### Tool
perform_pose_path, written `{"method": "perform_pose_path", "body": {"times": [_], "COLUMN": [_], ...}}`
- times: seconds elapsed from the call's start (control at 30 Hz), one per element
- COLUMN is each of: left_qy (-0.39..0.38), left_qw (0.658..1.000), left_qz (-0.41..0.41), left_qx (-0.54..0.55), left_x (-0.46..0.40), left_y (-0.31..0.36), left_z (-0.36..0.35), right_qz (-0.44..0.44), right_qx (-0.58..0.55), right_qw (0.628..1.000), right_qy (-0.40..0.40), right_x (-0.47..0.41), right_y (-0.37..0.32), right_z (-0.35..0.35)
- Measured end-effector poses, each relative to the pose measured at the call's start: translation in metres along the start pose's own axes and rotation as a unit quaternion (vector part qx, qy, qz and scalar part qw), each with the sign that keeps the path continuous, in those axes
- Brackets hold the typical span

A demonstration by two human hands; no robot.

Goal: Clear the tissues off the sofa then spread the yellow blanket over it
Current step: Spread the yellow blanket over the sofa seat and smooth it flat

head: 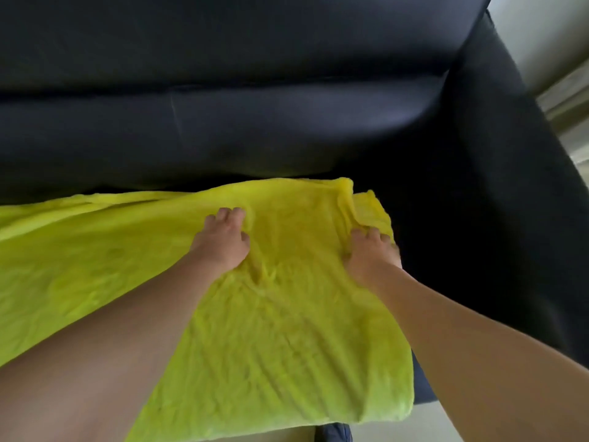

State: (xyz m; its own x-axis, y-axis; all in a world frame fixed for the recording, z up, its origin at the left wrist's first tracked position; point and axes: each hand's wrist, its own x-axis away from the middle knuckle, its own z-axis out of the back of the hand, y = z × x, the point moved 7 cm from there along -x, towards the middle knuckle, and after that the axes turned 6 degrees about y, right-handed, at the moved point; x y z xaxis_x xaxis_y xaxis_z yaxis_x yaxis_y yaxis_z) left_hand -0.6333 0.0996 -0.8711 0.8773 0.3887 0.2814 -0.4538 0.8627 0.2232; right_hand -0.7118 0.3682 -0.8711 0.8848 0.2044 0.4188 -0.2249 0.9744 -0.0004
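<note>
Looking down, I see the dark sofa filling the top half of the frame and running down the right side as an armrest. No tissues show on it anywhere I can see. The yellow blanket lies over the seat in the lower half, long from the left edge of the frame to the lower right, and it hangs over the front of the seat at the bottom. The back cushion and the strip of seat above the blanket are bare. So the blanket needs to go up the frame, away from me, I think.

My left hand sits in the middle of the frame with its fingers curled into the cloth, bunching it. My right hand is right of center, gripping the folded far corner. Both hands are on the blanket's upper right part, and the right one is nearer the corner.
</note>
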Motion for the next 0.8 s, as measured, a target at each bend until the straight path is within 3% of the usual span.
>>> {"method": "perform_pose_path", "body": {"times": [0.07, 0.17, 0.3, 0.43, 0.5, 0.6, 0.7, 0.8], "left_qy": [-0.05, -0.076, 0.032, 0.186, 0.227, 0.17, 0.097, 0.089], "left_qw": [0.999, 0.994, 0.991, 0.977, 0.964, 0.969, 0.979, 0.983], "left_qz": [-0.005, -0.019, -0.024, -0.081, -0.131, -0.18, -0.173, -0.144], "left_qx": [-0.006, -0.076, -0.126, -0.069, -0.041, -0.012, -0.054, -0.07], "left_x": [0.0, 0.002, -0.015, -0.038, -0.052, -0.063, -0.063, -0.047], "left_y": [0.006, 0.006, 0.004, 0.041, 0.067, 0.088, 0.084, 0.068], "left_z": [-0.022, -0.054, -0.056, -0.04, -0.032, -0.05, -0.073, -0.075], "right_qz": [-0.058, -0.084, -0.09, -0.01, 0.021, 0.064, 0.106, 0.018], "right_qx": [-0.092, -0.083, -0.085, -0.104, -0.126, -0.106, -0.097, -0.077], "right_qw": [0.994, 0.992, 0.987, 0.942, 0.921, 0.901, 0.888, 0.889], "right_qy": [-0.006, 0.033, 0.104, 0.318, 0.369, 0.415, 0.436, 0.452], "right_x": [-0.005, -0.025, -0.054, -0.067, -0.07, -0.064, -0.057, -0.058], "right_y": [0.009, 0.013, 0.011, 0.012, 0.016, 0.015, 0.012, 0.029], "right_z": [-0.005, -0.015, -0.032, -0.005, 0.007, 0.008, 0.006, 0.016]}}
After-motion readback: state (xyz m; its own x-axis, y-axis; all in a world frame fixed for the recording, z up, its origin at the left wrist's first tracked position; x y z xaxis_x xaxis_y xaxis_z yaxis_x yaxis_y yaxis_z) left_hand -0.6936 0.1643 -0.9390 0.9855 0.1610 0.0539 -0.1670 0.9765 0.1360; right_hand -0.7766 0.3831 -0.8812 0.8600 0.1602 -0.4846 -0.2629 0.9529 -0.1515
